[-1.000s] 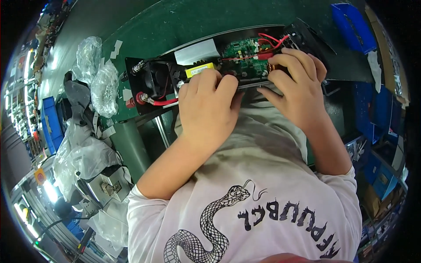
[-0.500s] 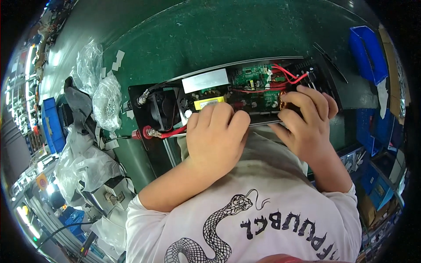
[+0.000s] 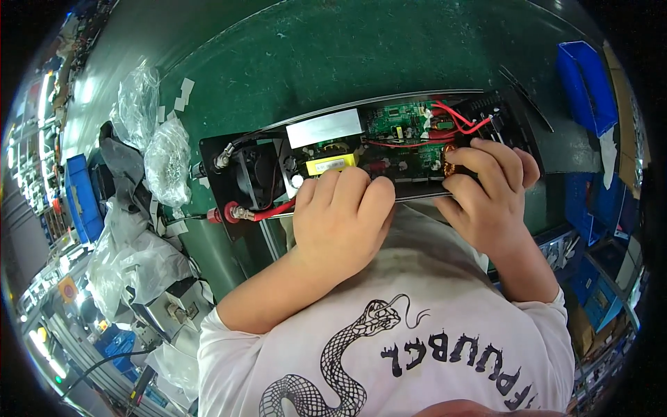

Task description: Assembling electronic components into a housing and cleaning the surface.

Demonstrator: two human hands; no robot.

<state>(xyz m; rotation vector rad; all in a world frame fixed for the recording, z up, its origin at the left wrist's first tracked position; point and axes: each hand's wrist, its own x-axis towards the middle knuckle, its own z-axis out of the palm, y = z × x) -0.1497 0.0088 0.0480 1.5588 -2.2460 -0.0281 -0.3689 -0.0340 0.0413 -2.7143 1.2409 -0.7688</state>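
Observation:
An opened power inverter (image 3: 410, 158) lies lengthwise in front of me, its green circuit board (image 3: 389, 115) exposed. My left hand (image 3: 340, 221) is closed over the near wall, knuckles beside a yellow transformer (image 3: 331, 164). My right hand (image 3: 490, 198) has its fingers curled over the right part of the near side, by a copper coil (image 3: 449, 160); its fingertips are partly hidden. A black fan (image 3: 256, 177) and a red terminal (image 3: 233, 211) with a thick red cable sit at the left end. Thin red wires (image 3: 458, 124) loop at the right end.
Clear plastic bags (image 3: 169, 163) and scraps of white paper lie on the left of the green table (image 3: 313, 55). Tweezers (image 3: 528, 99) rest beyond the inverter's right end. A blue bin (image 3: 587, 87) stands at the right, another blue bin (image 3: 83, 198) at the far left.
The inverter's left end has shifted slightly left. My right hand has moved slightly, its thumb drawing closer to the near wall, and more of the copper coil shows.

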